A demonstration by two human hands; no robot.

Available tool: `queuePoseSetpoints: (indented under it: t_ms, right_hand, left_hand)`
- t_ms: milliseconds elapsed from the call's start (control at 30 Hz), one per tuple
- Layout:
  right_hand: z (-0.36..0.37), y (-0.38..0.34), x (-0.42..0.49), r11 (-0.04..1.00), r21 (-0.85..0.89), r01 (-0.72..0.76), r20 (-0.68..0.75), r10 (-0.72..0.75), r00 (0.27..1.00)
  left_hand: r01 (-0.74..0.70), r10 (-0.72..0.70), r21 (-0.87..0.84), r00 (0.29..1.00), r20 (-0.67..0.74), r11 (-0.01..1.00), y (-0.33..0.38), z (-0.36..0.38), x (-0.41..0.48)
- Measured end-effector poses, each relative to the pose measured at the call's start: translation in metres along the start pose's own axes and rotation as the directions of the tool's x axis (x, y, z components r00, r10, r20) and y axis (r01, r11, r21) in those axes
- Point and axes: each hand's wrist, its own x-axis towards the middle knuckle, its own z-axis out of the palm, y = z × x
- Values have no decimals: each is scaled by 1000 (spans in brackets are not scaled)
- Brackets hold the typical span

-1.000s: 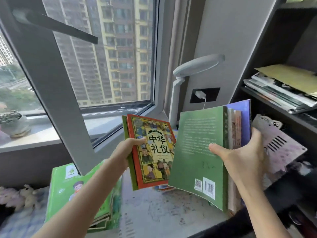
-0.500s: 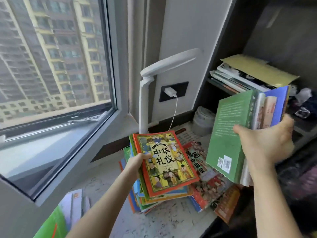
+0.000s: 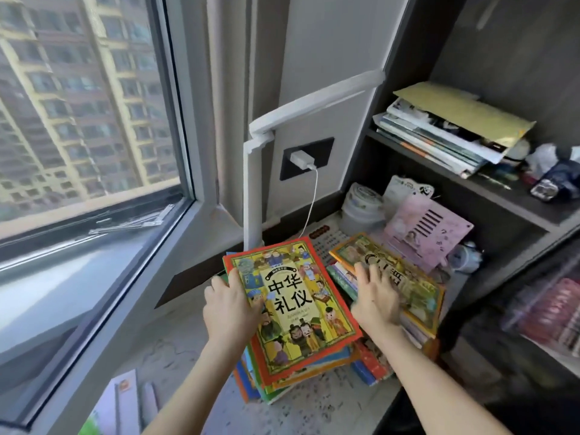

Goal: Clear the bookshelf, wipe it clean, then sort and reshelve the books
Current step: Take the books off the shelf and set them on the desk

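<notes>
While the left hand (image 3: 230,306) grips the left edge of a red-bordered picture book (image 3: 295,309), its thumb lies across the cover and its fingers (image 3: 219,279) curl round the edge. The picture book lies face up on top of a pile of books (image 3: 282,381). This pile stands on the speckled bench (image 3: 175,350), toward its right edge and just in front of the dark bookshelf (image 3: 489,196).

The right hand (image 3: 376,299) rests palm down on an orange-edged book (image 3: 417,290). Its fingers are spread and nearly straight on the cover, and they grasp nothing. The orange-edged book tops a second pile (image 3: 373,365) just to the right of the first, and the picture book's right edge overlaps that pile.

At the far edge of the bench a white desk lamp (image 3: 254,189) stands upright. Beside it a white charger (image 3: 301,160) is plugged into a wall socket, and its cable runs down behind the books.

In the lower compartment of the bookshelf a pink slotted card (image 3: 426,227) leans tilted, with a white tub (image 3: 361,208) to its left. The board above carries a stack of magazines (image 3: 439,142) with a yellow envelope (image 3: 464,111) on top. A few thin books (image 3: 125,403) lie at the bench's near left corner, below the window (image 3: 94,120).
</notes>
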Motion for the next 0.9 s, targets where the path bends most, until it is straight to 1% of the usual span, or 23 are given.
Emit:
queuePoseSetpoints:
  t_ms: [100,200,333,433,500,567,700,800,900]
  right_hand:
    - [-3,3,1,998,-59,14,79,-9,997]
    - [1,-1,-7,995,-80,52,146,-40,989]
    - [3,3,-18,998,-1,68,188,-67,980]
    - [-5,11,-21,989,136,60,225,-90,970]
    - [-16,15,-26,980,197,34,197,-73,978]
    - [-28,18,-33,973,228,24,124,-54,991]
    - [-59,25,-56,941,330,80,20,-91,996]
    - [-88,34,-79,892,431,135,-49,-126,991]
    - [-117,47,-107,842,501,200,-143,-147,979]
  left_hand:
    - [10,-6,-77,999,51,997,-3,2,-2]
    - [-1,3,-68,999,35,998,-2,2,-2]
    - [-26,26,-17,1000,-15,1000,-1,-3,-3]
    - [-74,72,-46,996,-57,996,8,-10,-6]
    - [-132,125,-72,988,-90,989,20,-18,-10]
    - [-199,186,-110,975,-118,974,34,-25,-15]
    - [-345,316,-209,935,-159,915,62,-36,-34]
    - [-470,441,-281,883,-164,837,85,-47,-53]
    - [-597,566,-332,801,-194,731,111,-60,-80]
